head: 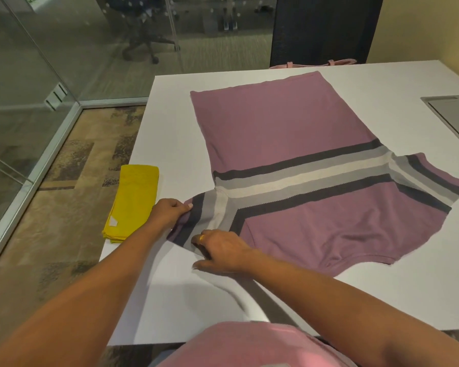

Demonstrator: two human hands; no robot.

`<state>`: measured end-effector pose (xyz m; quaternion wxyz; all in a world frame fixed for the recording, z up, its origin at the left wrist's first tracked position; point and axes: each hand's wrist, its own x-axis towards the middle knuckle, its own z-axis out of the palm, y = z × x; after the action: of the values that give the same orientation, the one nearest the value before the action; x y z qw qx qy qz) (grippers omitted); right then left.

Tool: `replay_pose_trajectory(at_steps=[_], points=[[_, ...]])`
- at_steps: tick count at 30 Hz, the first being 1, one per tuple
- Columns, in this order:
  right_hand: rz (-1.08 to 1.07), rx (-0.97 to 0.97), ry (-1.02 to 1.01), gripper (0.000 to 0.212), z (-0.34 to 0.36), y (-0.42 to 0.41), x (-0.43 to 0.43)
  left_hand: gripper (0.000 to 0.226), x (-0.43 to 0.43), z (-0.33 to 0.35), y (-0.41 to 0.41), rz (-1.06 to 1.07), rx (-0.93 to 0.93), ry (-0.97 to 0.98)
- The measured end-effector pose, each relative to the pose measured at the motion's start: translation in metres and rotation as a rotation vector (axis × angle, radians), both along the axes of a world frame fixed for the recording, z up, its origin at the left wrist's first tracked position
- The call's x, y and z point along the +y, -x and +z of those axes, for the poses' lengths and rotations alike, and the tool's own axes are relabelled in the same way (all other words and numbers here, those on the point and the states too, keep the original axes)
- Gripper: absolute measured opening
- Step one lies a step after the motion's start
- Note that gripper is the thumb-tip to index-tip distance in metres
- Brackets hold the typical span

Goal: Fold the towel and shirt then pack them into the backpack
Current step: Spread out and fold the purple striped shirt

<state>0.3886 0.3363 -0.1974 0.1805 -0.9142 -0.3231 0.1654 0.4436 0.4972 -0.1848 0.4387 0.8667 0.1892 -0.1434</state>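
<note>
Shirt (289, 133) lies spread flat at counter (382, 300) centre. Left grip (168, 211) and right grip (223, 251) each pinch its 8 o'clock sleeve (210, 215). Folded towel (133, 202) lies at 9 o'clock, on the counter edge.

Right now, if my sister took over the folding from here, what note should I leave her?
Left hand: pinches the edge of the shirt sleeve nearest the towel.
Right hand: grips the same sleeve, lower down.
The shirt lies spread flat on the white table, not folded yet.
The towel is folded, at the table's left edge.
A pink thing shows past the far edge; I cannot tell if it is the backpack.
Left to do: fold the shirt, pack both.
</note>
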Motion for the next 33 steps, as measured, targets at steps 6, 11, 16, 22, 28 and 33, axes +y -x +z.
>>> replay_pose_trajectory(at_steps=[6, 11, 16, 22, 28, 33], points=[[-0.129, 0.119, -0.094, 0.016, -0.010, 0.002, 0.021, 0.031, -0.001, 0.006, -0.001, 0.082, 0.061, 0.083], [-0.162, 0.462, -0.249, 0.017, -0.007, -0.001, 0.007, 0.025, -0.007, 0.005, -0.005, 0.230, 0.168, 0.249], [-0.188, 0.460, -0.335, 0.019, -0.010, -0.002, 0.011, 0.042, -0.017, -0.003, -0.014, 0.328, 0.094, 0.454], [-0.131, 0.605, -0.380, 0.019, -0.005, -0.002, 0.007, 0.035, -0.015, -0.017, -0.022, 0.470, -0.078, 0.141], [-0.684, 0.351, -0.637, 0.014, 0.008, -0.039, -0.064, 0.022, -0.039, -0.011, -0.005, 0.080, -0.506, -0.406], [-1.054, -0.231, -0.242, 0.027, -0.017, -0.045, -0.167, 0.051, -0.052, -0.034, 0.002, -0.568, -0.398, -0.660]])
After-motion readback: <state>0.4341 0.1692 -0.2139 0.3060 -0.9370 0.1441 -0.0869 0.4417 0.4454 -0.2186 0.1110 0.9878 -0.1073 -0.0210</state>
